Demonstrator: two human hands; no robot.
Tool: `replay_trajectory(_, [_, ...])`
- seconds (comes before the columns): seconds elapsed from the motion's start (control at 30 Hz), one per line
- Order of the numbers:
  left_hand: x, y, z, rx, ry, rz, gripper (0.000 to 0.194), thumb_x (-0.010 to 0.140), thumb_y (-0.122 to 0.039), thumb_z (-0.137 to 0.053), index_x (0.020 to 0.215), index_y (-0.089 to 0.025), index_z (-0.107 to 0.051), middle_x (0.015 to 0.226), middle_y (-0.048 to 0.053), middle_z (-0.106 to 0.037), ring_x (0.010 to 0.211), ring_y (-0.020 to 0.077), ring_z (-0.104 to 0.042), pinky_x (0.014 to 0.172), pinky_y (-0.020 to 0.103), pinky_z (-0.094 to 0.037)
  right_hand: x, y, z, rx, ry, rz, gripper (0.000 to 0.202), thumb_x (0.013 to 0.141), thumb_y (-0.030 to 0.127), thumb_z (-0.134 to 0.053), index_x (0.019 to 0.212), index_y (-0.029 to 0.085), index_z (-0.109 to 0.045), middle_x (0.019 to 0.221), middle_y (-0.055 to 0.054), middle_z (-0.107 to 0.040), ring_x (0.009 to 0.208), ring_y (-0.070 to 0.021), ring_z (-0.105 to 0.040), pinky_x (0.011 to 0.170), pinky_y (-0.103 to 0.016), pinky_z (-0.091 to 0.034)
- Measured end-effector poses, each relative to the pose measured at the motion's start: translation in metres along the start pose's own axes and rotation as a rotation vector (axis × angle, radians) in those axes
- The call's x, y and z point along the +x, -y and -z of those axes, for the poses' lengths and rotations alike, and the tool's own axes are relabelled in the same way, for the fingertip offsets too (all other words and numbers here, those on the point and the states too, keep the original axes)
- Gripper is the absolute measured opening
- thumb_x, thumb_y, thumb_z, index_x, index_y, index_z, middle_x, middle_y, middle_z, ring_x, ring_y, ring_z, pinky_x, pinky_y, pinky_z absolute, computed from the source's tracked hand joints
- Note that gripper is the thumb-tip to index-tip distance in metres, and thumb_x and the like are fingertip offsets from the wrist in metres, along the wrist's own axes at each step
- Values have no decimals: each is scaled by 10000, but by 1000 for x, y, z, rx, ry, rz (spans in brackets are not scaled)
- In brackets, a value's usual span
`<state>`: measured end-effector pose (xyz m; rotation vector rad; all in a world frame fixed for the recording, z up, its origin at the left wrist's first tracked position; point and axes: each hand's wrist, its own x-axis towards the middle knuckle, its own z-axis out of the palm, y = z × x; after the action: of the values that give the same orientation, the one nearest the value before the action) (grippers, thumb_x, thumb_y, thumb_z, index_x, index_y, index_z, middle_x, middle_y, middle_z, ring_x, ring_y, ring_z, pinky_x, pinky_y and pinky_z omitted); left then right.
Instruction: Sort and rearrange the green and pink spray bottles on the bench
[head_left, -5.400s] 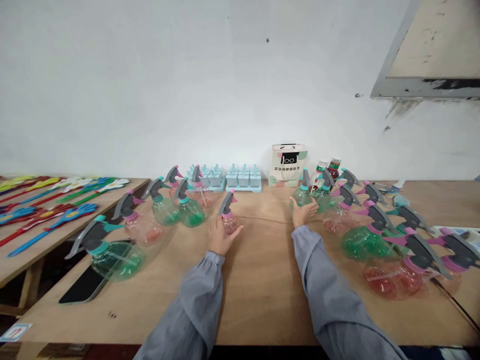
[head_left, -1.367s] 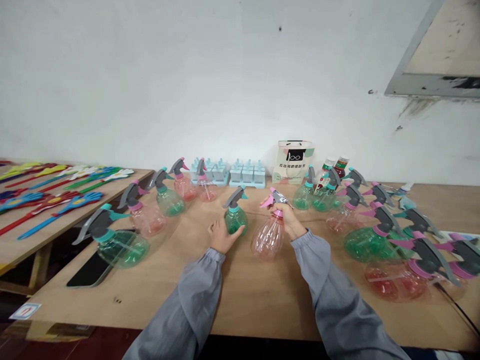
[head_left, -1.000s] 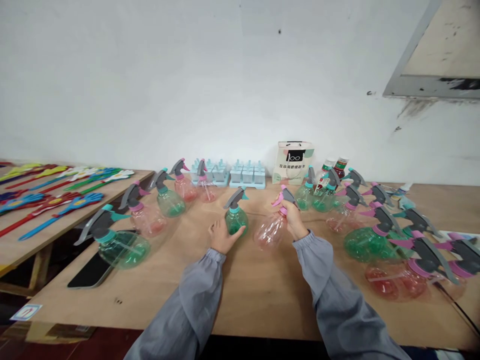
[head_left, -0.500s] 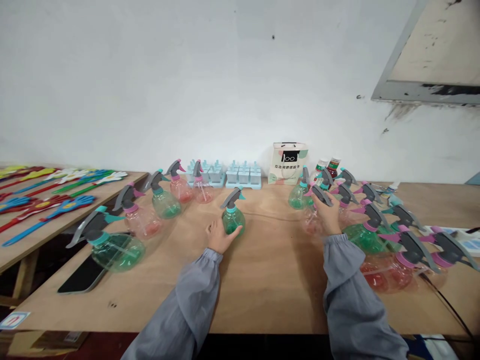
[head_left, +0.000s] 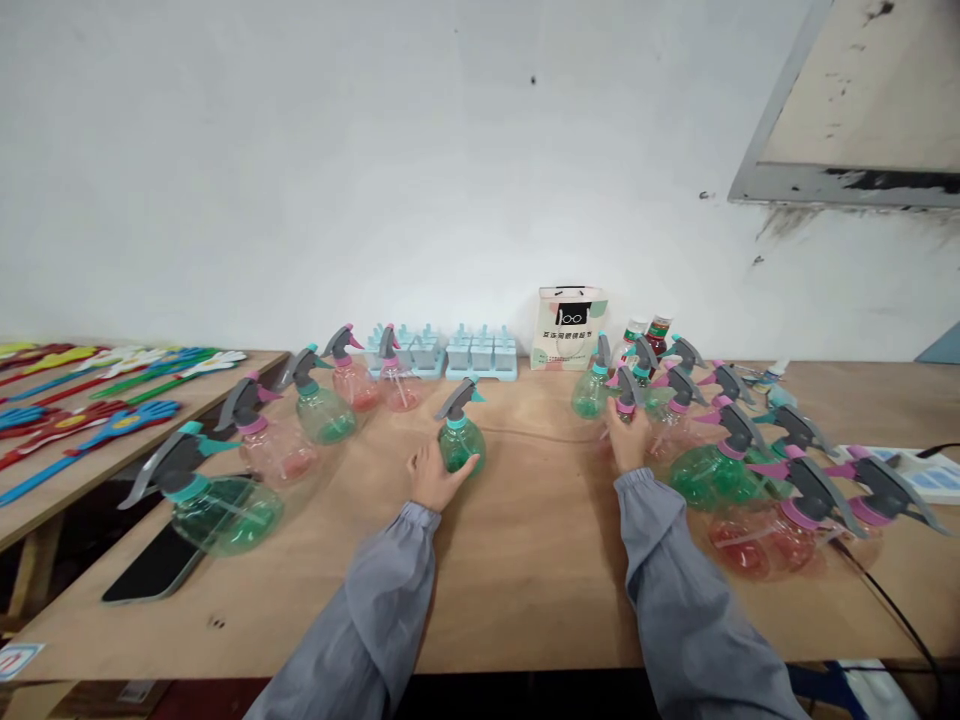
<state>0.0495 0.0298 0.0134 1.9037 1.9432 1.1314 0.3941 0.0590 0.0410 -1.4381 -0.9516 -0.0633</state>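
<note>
My left hand is closed around the lower left and front of a green spray bottle with a grey and teal trigger head, which stands upright on the table. To the right, my right hand grips a pink spray bottle around its neck, below the grey and pink head. My fingers and palm hide most of that bottle's body. Just behind it is another green spray bottle. More green and pink bottles, such as a green one, crowd the right side.
A row of spray bottles, including a large green one, lines the left by a phone. Light blue ice-pop moulds, a paper bag and capped bottles stand by the wall. Colourful hand-shaped items cover the left table.
My right hand has gone from the top of the pink spray bottle's head down to its neck. My left hand stays on the green bottle. The view has shifted slightly.
</note>
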Motion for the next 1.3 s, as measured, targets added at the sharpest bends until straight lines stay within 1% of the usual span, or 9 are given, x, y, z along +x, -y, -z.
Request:
replay_trajectory(0.4, [1, 0, 0, 9, 7, 1, 811, 738, -530, -692, 1424, -185, -433, 1313, 194, -639, 1306, 372, -554, 1082, 539, -375, -1, -3, -11, -164, 29, 62, 536, 895, 704, -392, 856, 200, -570, 890, -111, -630, 938, -294, -600, 904, -491, -462])
replay_trajectory(0.53, [1, 1, 1, -1, 15, 0, 808, 741, -533, -695, 1424, -191, -432, 1336, 195, -628, 1316, 373, -546, 1090, 546, -367, -4, 0, -10, -216, -65, 85, 647, 835, 748, -471, 1086, 155, -532, 1074, -194, -610, 1091, -366, -561, 963, -581, -426])
replay_trajectory(0.67, [0, 2, 0, -7, 14, -4, 819, 746, -536, -697, 1439, -201, -420, 1344, 189, -624, 1319, 371, -546, 1090, 547, -368, -15, 10, 3, -207, -182, 233, 803, 765, 685, -622, 1312, 156, -365, 1328, -244, -457, 1302, -400, -439, 1047, -651, -356])
replay_trajectory(0.77, [-3, 1, -4, 1, 23, -26, 822, 751, -530, -690, 1452, -201, -413, 1360, 190, -612, 1322, 367, -544, 1078, 529, -381, -37, 31, 12, -101, -55, 397, 719, 789, 604, -632, 1322, 202, -364, 1343, -213, -459, 1317, -381, -462, 1055, -628, -389])
replay_trajectory(0.87, [-10, -4, -10, -7, 59, -91, 833, 769, -537, -660, 1466, -171, -391, 1382, 202, -594, 1326, 358, -539, 1077, 513, -382, -70, 64, 2, 86, 165, 521, 559, 842, 513, -617, 1286, 231, -429, 1325, -176, -521, 1276, -337, -527, 1058, -569, -439])
replay_trajectory(0.93, [-17, -8, -15, -12, 71, -149, 833, 787, -541, -631, 1479, -156, -370, 1414, 208, -569, 1338, 346, -527, 1080, 499, -376, -91, 87, -13, 158, 358, 493, 543, 877, 470, -597, 1335, 229, -431, 1346, -166, -540, 1292, -312, -534, 1099, -545, -427])
replay_trajectory(1.03, [-29, -17, -24, 21, 48, -228, 822, 786, -555, -623, 1461, -141, -400, 1406, 219, -564, 1314, 343, -535, 1068, 493, -376, -114, 110, -37, 207, 557, 384, 758, 819, 489, -676, 1439, 183, -367, 1411, -198, -520, 1348, -336, -498, 1128, -550, -409])
replay_trajectory(1.13, [-45, -24, -32, 80, -9, -260, 803, 753, -605, -652, 1368, -111, -502, 1296, 235, -609, 1229, 368, -569, 1042, 516, -380, -124, 116, -51, 241, 618, 294, 846, 760, 476, -739, 1459, 180, -366, 1377, -198, -553, 1317, -344, -523, 1113, -541, -422])
replay_trajectory(1.3, [-61, -21, -38, 18, 0, -319, 837, 664, -757, -665, 1217, -134, -583, 1156, 202, -622, 1127, 378, -590, 981, 529, -417, -123, 112, -54, 325, 623, 180, 592, 828, 345, -637, 1374, 182, -475, 1281, -178, -616, 1193, -299, -608, 1031, -473, -505])
